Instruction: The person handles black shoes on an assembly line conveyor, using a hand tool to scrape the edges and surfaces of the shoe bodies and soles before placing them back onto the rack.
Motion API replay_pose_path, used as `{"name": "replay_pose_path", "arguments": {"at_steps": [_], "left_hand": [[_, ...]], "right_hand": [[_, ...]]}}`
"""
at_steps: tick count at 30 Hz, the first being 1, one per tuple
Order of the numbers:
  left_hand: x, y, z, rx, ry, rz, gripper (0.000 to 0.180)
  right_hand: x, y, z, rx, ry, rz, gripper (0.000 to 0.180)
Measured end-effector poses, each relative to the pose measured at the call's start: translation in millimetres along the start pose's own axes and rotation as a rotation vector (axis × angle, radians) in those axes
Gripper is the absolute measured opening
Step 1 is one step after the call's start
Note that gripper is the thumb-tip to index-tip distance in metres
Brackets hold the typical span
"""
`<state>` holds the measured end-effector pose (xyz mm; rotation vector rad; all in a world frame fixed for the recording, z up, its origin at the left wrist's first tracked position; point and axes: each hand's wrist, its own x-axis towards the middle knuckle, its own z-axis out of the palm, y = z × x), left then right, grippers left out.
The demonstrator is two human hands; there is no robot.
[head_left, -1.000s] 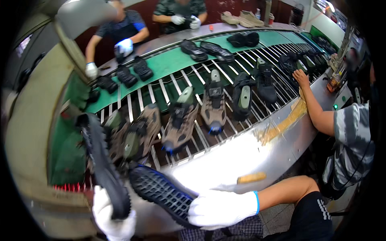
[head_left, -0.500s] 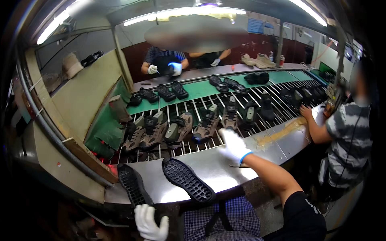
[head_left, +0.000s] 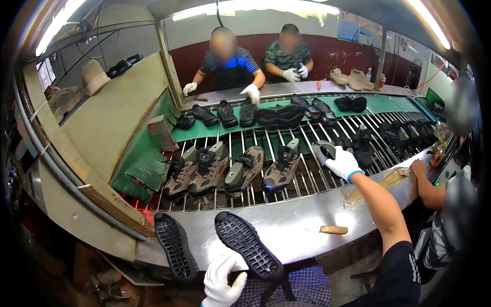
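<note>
My right hand (head_left: 342, 162), in a white glove, reaches over the bar rack and closes on a grey and dark shoe (head_left: 323, 149). Its fingers partly cover that shoe. Low in front, my gloved left hand (head_left: 223, 282) holds nothing, thumb apart from the fingers, close to the lower end of a black treaded sole (head_left: 248, 244). Another black sole (head_left: 175, 246) lies farther left, overhanging the metal ledge's front edge. On the ledge (head_left: 286, 220) rests a wooden-handled tool (head_left: 334, 230). Several brown shoes, such as one with a blue toe mark (head_left: 283, 166), stand on the rack.
Behind the rack runs a green belt (head_left: 204, 132) with several black soles. Two gloved co-workers stand beyond; one's hand (head_left: 251, 94) is over a sole. At right, another person's bare arm (head_left: 427, 185) rests near the ledge. A beige panel (head_left: 120, 107) bounds the left.
My right hand has moved from above the ledge's rack side onto the shoe. My left hand has shifted right, toward the right sole. The wooden-handled tool now shows plainly. The view has turned slightly.
</note>
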<state>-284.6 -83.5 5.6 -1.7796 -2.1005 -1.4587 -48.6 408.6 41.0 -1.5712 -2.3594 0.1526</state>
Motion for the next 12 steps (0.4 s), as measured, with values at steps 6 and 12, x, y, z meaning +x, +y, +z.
{"name": "replay_pose_path", "arguments": {"at_steps": [6, 12], "left_hand": [[49.8, 22.4, 35.3, -0.171, -0.104, 0.138, 0.073], [52.8, 76.0, 102.2, -0.391, -0.005, 0.054, 0.116]], "right_hand": [[-75.4, -11.2, -143.5, 0.572, -0.114, 0.058, 0.047], [-231.8, -25.2, -187.5, 1.262, -0.031, -0.238, 0.056]]}}
